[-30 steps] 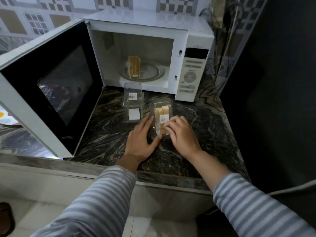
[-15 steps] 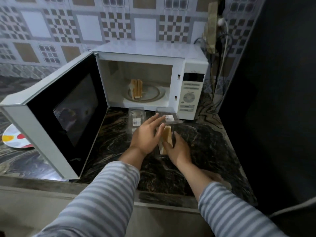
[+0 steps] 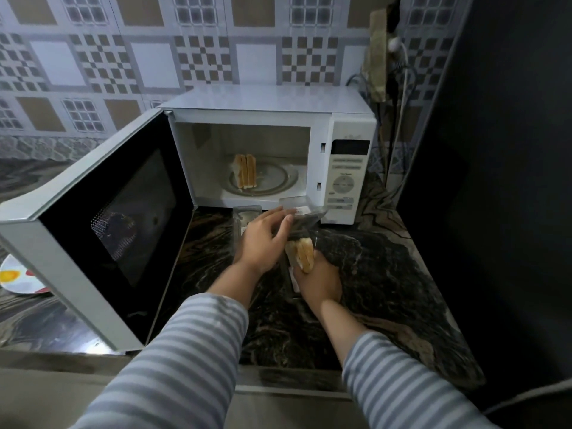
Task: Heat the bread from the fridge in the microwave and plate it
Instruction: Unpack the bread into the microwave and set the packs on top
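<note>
A white microwave (image 3: 266, 106) stands on the dark marble counter with its door (image 3: 102, 218) swung wide to the left. Inside, bread slices (image 3: 245, 175) stand on edge on the glass turntable (image 3: 278, 181). In front of it, my right hand (image 3: 318, 280) grips bread (image 3: 301, 253) lifted out of a clear plastic box. My left hand (image 3: 263, 239) holds that box's hinged lid (image 3: 305, 216) up and back. A second clear box (image 3: 246, 213) lies empty just left of it, partly hidden by my left hand.
A white plate with coloured spots (image 3: 18, 275) sits on the counter at the far left, behind the open door. A dark fridge side (image 3: 501, 181) walls off the right. Cables and a plug (image 3: 396, 48) hang in the back right corner.
The closed plastic box has been opened: my left hand raised the lid and my right hand took hold of the bread inside. The head camera tilted up and back.
</note>
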Tool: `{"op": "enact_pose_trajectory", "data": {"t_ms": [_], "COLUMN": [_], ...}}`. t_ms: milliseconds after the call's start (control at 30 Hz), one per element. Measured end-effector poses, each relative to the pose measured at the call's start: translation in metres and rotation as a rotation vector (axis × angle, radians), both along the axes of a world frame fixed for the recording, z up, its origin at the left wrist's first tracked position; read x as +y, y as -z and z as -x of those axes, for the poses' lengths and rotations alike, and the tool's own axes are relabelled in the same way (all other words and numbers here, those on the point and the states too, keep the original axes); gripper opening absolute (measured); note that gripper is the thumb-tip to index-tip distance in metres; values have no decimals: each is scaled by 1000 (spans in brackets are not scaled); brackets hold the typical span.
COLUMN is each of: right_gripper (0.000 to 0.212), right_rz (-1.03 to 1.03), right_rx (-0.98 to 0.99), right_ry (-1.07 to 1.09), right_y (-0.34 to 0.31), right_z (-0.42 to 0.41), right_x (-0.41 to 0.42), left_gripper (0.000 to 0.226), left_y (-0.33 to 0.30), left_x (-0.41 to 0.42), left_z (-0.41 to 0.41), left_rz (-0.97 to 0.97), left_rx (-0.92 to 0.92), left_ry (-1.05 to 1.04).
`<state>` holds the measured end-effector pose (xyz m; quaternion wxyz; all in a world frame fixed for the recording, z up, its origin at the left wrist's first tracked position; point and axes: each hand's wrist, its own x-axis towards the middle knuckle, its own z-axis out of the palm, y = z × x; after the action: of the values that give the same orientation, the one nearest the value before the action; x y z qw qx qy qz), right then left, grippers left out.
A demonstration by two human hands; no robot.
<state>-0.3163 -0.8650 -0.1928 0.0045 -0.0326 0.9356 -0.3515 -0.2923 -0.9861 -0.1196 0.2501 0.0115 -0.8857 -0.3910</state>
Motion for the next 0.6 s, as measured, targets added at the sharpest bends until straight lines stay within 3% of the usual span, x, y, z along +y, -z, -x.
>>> {"op": "enact_pose_trajectory", "data": {"t_ms": [133, 433, 600], "right_gripper": [38, 20, 12], "right_rz": [-36, 252, 260], "right_rx": [13, 62, 165], "right_ry": [37, 150, 245], "right_y": [-10, -40, -47], "right_z": [0, -22, -45], "right_x": [-1, 13, 44], "left_gripper": [31, 35, 34], "left_y": [-7, -9, -2], "left_x": [0, -1, 2], "left_z": [-1, 5, 3], "left_rz": [29, 18, -3], "left_rx": [-10, -86, -73], "left_ry": [33, 63, 85]}}
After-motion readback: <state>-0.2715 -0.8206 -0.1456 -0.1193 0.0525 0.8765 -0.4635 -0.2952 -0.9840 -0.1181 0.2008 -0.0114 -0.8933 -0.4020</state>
